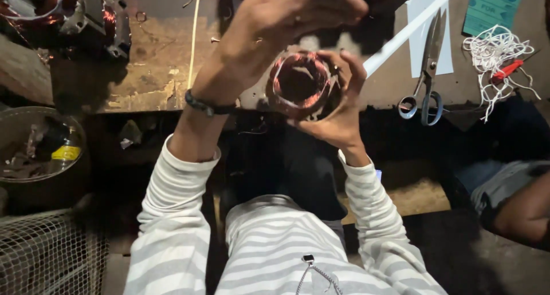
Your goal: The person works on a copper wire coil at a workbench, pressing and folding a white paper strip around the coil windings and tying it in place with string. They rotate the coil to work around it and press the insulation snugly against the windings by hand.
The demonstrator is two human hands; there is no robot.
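Copper windings glow in the stator (299,84) you hold up over the edge of the workbench (154,71), its round bore facing you. Your right hand (338,108) cups the stator from below and from the right, thumb and fingers wrapped around its outer rim in a firm grasp. Your left hand (289,11) comes in from above, wrist bent, with the fingers curled down onto the top of the part; from here you cannot tell whether they pinch anything or only rest on it. A dark bracelet (207,104) sits on your left wrist, above the striped sleeve.

On the bench to the right, a pair of scissors (425,71) lies with the handles toward you, resting partly on a white sheet of paper (427,40). A white strip (409,31) runs diagonally from the stator toward the upper right. Farther right lies a tangle of white string (495,60) with a small red tool (507,69) in it. Another wound motor part (69,14) sits at the bench's far left corner. Below it, a round bowl (34,143) holds scraps, and a wire mesh basket (46,252) stands near your left elbow.
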